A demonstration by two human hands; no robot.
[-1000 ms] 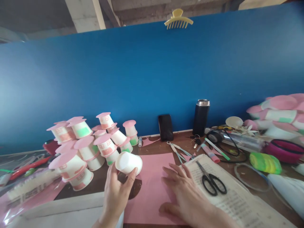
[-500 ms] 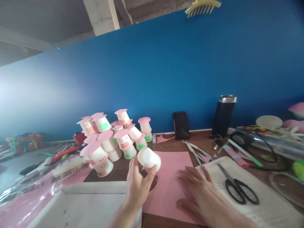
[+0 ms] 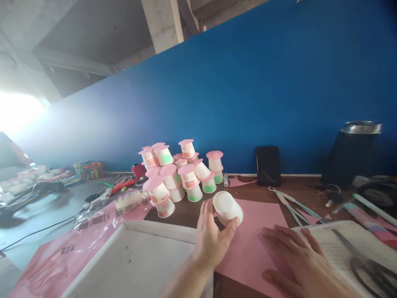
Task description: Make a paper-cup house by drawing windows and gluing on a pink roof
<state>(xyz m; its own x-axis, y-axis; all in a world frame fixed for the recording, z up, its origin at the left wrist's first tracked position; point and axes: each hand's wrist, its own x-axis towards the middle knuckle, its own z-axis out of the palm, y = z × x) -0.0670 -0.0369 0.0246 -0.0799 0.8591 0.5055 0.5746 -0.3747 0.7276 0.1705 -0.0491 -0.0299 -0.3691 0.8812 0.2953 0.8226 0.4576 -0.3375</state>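
Observation:
My left hand (image 3: 212,238) grips a small white paper cup (image 3: 227,207) tipped on its side, held just above the pink paper sheet (image 3: 248,244). My right hand (image 3: 297,260) lies flat on that pink sheet with fingers stretched out, its edge against a printed white sheet (image 3: 344,244). Behind the cup stands a pile of white cups with pink round tops (image 3: 178,176), decorated with pink and green patches.
A white cardboard tray (image 3: 133,265) sits at the front left beside a pink plastic bag (image 3: 77,244). Black scissors (image 3: 369,269) lie on the printed sheet. A black phone (image 3: 268,165) and dark flask (image 3: 353,151) stand against the blue wall; tweezers (image 3: 291,203) lie nearby.
The view has swung left and upward, so everything shifts right in the frame. My left hand still holds the white cup; my right hand stays flat on the pink sheet.

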